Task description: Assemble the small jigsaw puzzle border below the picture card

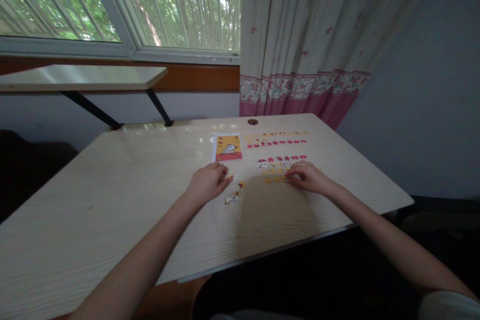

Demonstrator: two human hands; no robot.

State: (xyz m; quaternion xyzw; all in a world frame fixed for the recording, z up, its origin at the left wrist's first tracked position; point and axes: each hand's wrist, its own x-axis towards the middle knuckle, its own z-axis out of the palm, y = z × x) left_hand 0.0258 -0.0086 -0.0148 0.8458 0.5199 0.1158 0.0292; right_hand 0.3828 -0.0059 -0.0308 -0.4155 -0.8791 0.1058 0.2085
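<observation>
My left hand (210,183) is closed, thumb and fingers curled together, with a small yellow and red jigsaw puzzle piece (230,176) at the fingertips. My right hand (308,177) pinches at a yellow puzzle piece (285,179) at the right end of a short row; its fingers partly cover it. Beside the left hand lie a few loose yellow and dark-red pieces (241,185) and a joined white-and-black clump (231,200). Red pieces (277,144) and yellow ones (277,134) stand in rows farther back. Behind the left hand is a picture card (228,148) showing a white cartoon animal.
The light wooden table (150,170) has a round cable hole (253,122) near its back edge. A raised shelf (93,76) on black legs stands at the back left. Behind hang a patterned curtain (296,40) and a barred window (180,5).
</observation>
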